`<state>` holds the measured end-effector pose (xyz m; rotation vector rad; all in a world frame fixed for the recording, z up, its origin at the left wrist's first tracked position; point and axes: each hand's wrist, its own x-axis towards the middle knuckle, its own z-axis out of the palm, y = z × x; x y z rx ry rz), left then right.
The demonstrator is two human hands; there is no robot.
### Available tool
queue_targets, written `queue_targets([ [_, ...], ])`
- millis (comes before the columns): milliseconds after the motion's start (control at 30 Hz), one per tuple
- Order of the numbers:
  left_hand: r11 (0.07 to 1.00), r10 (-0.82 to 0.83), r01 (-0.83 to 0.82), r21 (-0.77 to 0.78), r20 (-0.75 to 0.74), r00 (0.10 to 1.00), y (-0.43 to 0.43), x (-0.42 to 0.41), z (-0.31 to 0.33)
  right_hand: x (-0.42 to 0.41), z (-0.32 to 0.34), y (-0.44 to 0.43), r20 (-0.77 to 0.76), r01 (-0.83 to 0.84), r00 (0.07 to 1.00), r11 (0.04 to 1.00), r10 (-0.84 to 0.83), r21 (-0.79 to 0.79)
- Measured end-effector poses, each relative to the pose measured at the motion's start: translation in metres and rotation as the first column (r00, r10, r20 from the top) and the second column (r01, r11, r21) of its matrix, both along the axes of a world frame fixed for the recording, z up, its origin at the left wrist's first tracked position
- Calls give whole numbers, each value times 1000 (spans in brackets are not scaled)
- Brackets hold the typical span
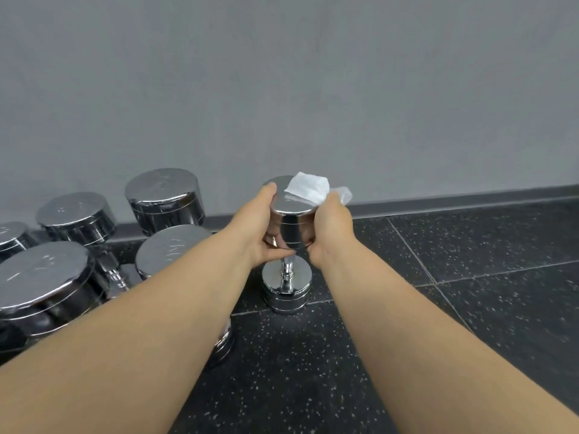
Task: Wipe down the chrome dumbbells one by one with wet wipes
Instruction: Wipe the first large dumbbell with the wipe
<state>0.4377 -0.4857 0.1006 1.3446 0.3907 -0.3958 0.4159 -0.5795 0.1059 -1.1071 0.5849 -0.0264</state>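
Dumbbell (291, 227) upright; left hand (253, 228), right hand (329, 228) clasp head; right seemingly pins wipe (308, 187).

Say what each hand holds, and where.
Left hand grips the dumbbell by its top head; right hand holds the wipe against that head's rim.

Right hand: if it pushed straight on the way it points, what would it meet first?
The right hand grips the top head of the upright chrome dumbbell, so that head blocks it first; beyond it, probably the grey wall.
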Motion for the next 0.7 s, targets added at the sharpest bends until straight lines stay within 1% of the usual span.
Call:
queue_targets([
  [133,1000,26,-26,-7,40,999,5,-21,1,-20,3,6,1,4,1000,1000,-4,12],
  [267,996,73,-68,-55,88,993,10,-59,-3,-51,7,19,-15,8,1000,1000,-8,14],
  [400,990,133,-127,-60,103,986,15,-103,-12,-86,-2,35,-63,60,997,993,-54,99],
  [533,983,178,-171,-70,117,977,19,-140,-30,-122,-20,43,-102,152,986,973,-135,175],
  [567,983,177,-169,-72,137,975,20,-145,-35,-129,-25,45,-99,173,983,965,-156,197],
  [633,983,166,-153,-105,126,978,19,-148,-39,-134,-30,44,-71,184,982,956,-173,227],
  [700,981,164,-151,-120,105,981,18,-149,-40,-138,-30,41,-55,187,982,961,-179,204],
])
